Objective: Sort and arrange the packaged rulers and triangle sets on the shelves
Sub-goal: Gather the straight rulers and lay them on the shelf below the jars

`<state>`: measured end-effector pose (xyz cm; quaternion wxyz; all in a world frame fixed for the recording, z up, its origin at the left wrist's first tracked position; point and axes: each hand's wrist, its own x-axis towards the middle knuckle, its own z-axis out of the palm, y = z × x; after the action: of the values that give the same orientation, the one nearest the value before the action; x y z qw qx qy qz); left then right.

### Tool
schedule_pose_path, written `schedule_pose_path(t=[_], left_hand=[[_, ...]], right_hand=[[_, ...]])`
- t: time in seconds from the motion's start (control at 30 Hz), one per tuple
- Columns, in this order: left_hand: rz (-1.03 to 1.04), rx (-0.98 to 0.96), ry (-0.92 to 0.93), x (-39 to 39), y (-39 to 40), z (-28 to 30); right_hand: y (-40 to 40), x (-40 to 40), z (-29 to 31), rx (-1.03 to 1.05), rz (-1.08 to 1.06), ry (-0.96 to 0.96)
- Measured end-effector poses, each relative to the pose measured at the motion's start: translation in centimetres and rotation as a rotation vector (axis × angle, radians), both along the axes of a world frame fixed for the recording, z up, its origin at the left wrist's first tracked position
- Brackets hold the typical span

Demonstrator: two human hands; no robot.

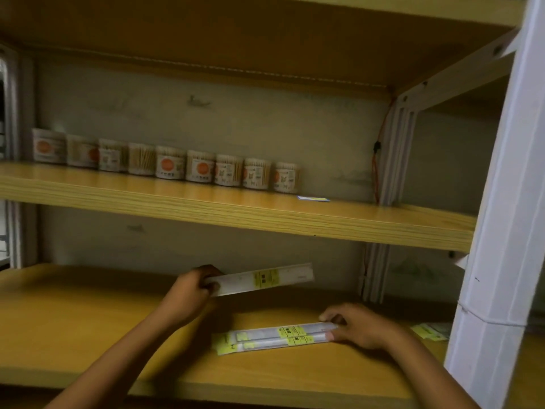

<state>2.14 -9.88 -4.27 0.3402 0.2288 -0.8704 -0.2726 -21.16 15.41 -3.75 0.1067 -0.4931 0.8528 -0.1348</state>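
Note:
My left hand (193,286) grips the left end of a packaged ruler (265,278), clear with a yellow label, and holds it in the air above the lower wooden shelf (88,320). A small stack of packaged rulers (274,338) lies flat on that shelf. My right hand (358,324) pinches the stack's right end with fingers and thumb. More yellow-labelled packages (429,332) lie at the far right, partly hidden behind the white post.
A row of several round tubs of cotton swabs (168,163) stands at the back of the upper shelf (236,211), with a small flat card (312,198) to their right. A white shelf post (501,231) rises at the right. An orange cable (376,160) hangs in the back corner.

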Motion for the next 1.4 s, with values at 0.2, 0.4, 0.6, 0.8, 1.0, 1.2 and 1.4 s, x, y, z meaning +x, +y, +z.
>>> schedule_pose_path(t=[0.2, 0.4, 0.6, 0.8, 1.0, 1.2, 1.4], left_hand=[[-0.003, 0.042, 0.071, 2.6, 0.3, 0.6], [0.035, 0.11, 0.169, 5.2, 0.7, 0.9], [0.049, 0.195, 0.387, 7.0, 1.4, 1.0], [0.015, 0.22, 0.454, 7.8, 3.6, 1.1], [-0.062, 0.215, 0.498, 9.0, 9.2, 2.8], [-0.142, 0.204, 0.559, 8.7, 18.9, 5.1], [-0.166, 0.24, 0.53, 5.3, 30.7, 2.9]], right_hand=[[-0.9, 0.3, 0.4, -0.004, -0.02, -0.024], [-1.1, 1.6, 0.6, -0.057, -0.042, 0.1], [0.2, 4.0, 0.6, -0.296, -0.081, 0.042], [2.8, 7.0, 0.0, -0.628, -0.112, -0.026], [7.8, 9.1, 0.6, -0.802, -0.042, -0.244], [15.7, 10.4, 1.5, -0.835, 0.005, -0.293], [27.7, 8.8, 0.1, -0.822, -0.02, -0.394]])
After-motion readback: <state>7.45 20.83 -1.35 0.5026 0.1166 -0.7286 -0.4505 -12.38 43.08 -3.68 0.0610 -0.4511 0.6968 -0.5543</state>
